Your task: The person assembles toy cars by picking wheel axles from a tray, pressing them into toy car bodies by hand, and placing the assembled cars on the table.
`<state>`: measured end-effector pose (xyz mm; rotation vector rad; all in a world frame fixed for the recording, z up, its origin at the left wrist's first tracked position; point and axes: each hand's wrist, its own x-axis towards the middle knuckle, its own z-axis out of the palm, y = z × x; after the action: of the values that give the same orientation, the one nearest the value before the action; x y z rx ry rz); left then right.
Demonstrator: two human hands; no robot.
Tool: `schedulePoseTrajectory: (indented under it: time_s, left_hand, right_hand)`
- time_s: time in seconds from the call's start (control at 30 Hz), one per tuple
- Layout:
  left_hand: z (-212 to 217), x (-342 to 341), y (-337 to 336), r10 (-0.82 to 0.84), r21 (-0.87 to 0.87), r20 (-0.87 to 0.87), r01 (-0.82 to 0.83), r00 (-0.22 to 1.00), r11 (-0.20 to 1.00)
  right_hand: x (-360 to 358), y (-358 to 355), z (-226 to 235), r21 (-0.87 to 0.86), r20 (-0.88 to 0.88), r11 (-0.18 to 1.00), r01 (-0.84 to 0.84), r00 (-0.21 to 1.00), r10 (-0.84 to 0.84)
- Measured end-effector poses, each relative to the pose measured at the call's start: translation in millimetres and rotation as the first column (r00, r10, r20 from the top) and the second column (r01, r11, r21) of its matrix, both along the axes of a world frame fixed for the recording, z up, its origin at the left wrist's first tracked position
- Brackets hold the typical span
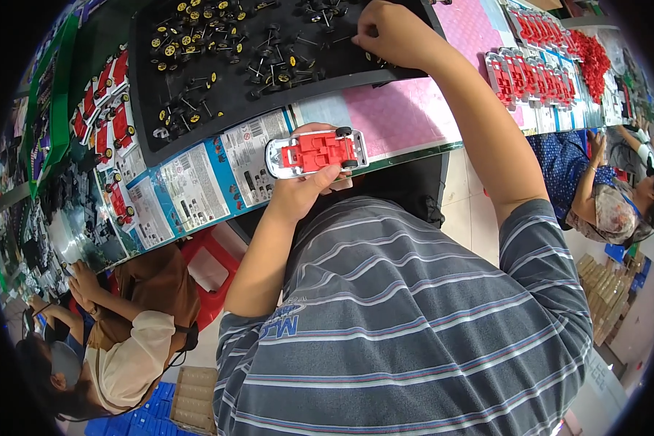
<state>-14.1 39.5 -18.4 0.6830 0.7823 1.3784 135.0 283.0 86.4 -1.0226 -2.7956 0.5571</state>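
My left hand [304,192] is closed around a toy car body [314,151], held over the table's near edge. The car shows a white rim and a red inner part, with black wheels on an axle at its right end. No wheels show at its left end. My right hand [396,36] is over the right side of a black tray [305,93], thumb and fingers pinched at the end of a thin wheel axle [342,39]. Loose axles with black or yellow-hubbed wheels [196,36] lie scattered across the tray.
Red-and-white cars with wheels [112,131] stand left of the tray. Rows of car bodies [530,78] and a pile of red parts [590,64] lie at the right. Printed sheets [189,185] cover the near edge. Co-workers sit at the lower left and right; a red stool [214,272] stands below.
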Motion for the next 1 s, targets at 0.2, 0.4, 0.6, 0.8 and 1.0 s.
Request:
schedulePoseTrajectory:
  time_s: [0.2,0.4,0.6,0.8,1.0]
  left_hand:
    - [2.6,0.1,5.5,-0.036,0.009,0.094,0.035,0.995,0.999]
    - [2.5,-0.7,5.5,-0.042,0.020,0.063,0.040,0.997,0.999]
    - [3.7,1.8,3.3,0.001,0.042,0.037,-0.002,0.999,0.999]
    - [-6.9,1.4,-0.1,-0.041,-0.006,-0.016,0.041,0.999,0.999]
    - [-38.4,-11.1,-10.6,-0.118,-0.042,-0.131,0.114,0.984,0.993]
  right_hand:
    - [-17.4,8.7,-26.7,0.064,0.050,0.998,-0.001,0.999,-0.002]
    - [-23.8,6.7,-24.6,0.108,0.029,0.994,-0.024,0.999,0.021]
    - [-16.7,-19.6,15.6,0.109,-0.242,0.990,0.093,0.968,-0.064]
    - [-2.2,-100.8,26.8,-0.059,-0.511,0.943,-0.327,0.821,0.253]
    - [-18.7,-138.6,-1.3,-0.184,-0.445,0.926,-0.331,0.868,0.221]
